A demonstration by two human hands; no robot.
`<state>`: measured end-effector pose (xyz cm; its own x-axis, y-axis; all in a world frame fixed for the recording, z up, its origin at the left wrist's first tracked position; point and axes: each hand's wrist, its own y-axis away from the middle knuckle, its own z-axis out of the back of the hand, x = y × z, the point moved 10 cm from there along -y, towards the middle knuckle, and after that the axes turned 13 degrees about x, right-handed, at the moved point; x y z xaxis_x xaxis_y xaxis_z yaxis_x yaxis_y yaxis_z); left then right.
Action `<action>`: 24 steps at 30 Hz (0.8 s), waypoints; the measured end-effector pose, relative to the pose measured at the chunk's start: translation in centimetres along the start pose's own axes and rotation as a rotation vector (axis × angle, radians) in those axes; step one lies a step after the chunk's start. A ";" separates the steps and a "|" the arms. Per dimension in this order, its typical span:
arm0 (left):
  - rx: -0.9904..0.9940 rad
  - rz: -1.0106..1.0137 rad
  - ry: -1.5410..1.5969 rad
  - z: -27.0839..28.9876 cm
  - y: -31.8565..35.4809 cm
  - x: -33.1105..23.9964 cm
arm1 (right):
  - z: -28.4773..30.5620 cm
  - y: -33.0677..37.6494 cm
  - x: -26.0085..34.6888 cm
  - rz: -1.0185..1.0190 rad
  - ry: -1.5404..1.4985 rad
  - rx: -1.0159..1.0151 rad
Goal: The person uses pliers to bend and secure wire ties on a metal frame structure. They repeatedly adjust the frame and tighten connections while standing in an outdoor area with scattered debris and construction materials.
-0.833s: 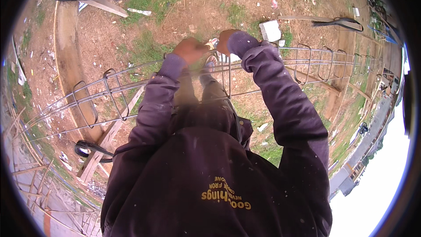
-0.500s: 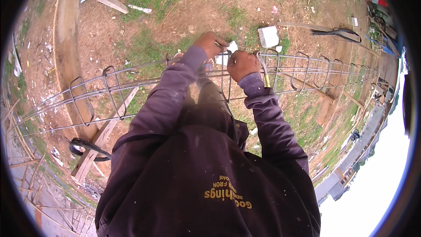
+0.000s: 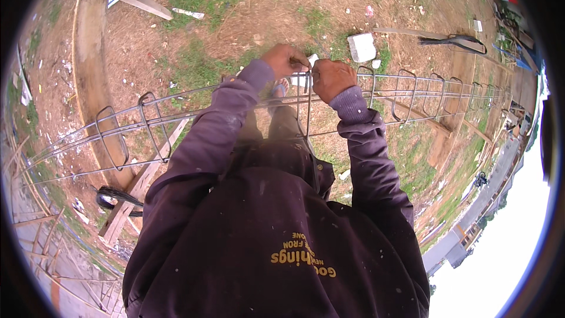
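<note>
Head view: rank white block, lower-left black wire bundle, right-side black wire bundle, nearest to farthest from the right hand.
From the right hand:
1. White block: just ahead, slightly right.
2. Right-side black wire bundle: farther right.
3. Lower-left black wire bundle: across on the left.

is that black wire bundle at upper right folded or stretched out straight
Folded: the black wire bundle doubles back in a rounded loop at its right end.

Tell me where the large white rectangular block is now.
In the head view, the white block lies on the ground, upper right of centre, just beyond the bare right hand and grey steel-bar cage.
</note>
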<state>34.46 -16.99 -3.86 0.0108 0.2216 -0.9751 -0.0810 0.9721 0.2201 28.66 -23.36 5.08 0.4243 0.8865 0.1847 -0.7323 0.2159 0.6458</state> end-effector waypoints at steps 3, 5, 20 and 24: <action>-0.006 0.046 -0.046 -0.2 0.4 0.1 | 1.3 -2.4 -1.6 0.120 -0.014 -0.018; -0.018 0.041 -0.058 -0.2 0.7 -0.2 | 0.0 -4.7 -3.6 0.155 -0.102 0.172; -0.802 0.487 -0.580 -3.8 5.3 -5.1 | -12.4 -12.7 -4.0 0.458 -0.229 0.899; -0.900 0.409 -0.472 -3.8 5.1 -4.7 | -3.6 -9.2 -3.0 0.602 -0.133 0.070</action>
<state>30.19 -13.38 1.78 0.1820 0.7085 -0.6818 -0.8618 0.4488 0.2364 32.23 -26.51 -4.04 0.0133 0.7847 0.6198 -0.8289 -0.3381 0.4457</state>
